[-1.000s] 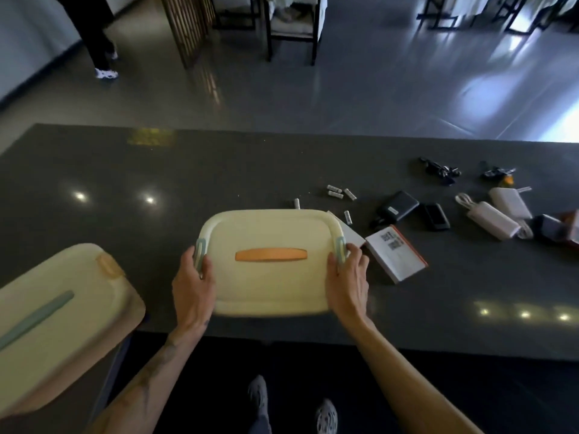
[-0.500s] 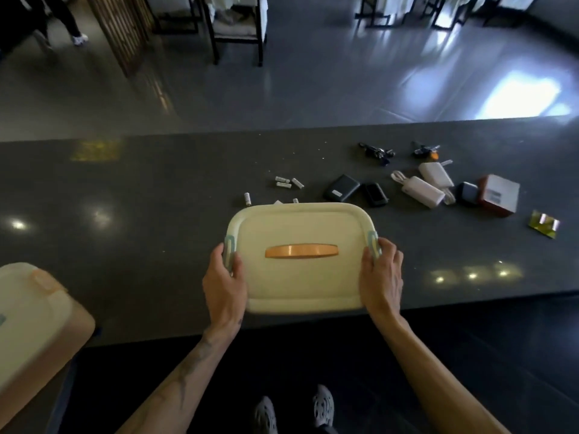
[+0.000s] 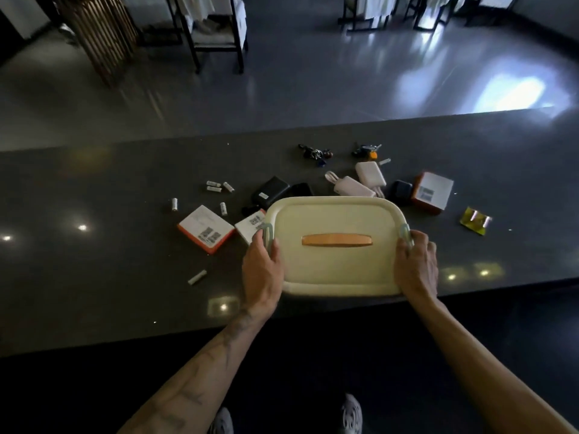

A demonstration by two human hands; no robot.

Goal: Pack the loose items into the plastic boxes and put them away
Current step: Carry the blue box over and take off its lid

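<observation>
A cream plastic box with an orange handle on its lid sits near the front edge of the dark table. My left hand grips its left side at the pale green clip. My right hand grips the right side at the other clip. Loose items lie behind and beside the box: several white batteries, two white-and-orange cartons, a black power bank, white chargers, another orange-edged carton, key bunches and a yellow packet.
One stray battery lies left of the box near the front edge. Chairs and a wooden slatted screen stand on the shiny floor beyond the table. My shoes show below the table edge.
The box has moved right along the table with both hands still on its sides, uncovering the two cartons on its left. The second cream box at the left has left the view.
</observation>
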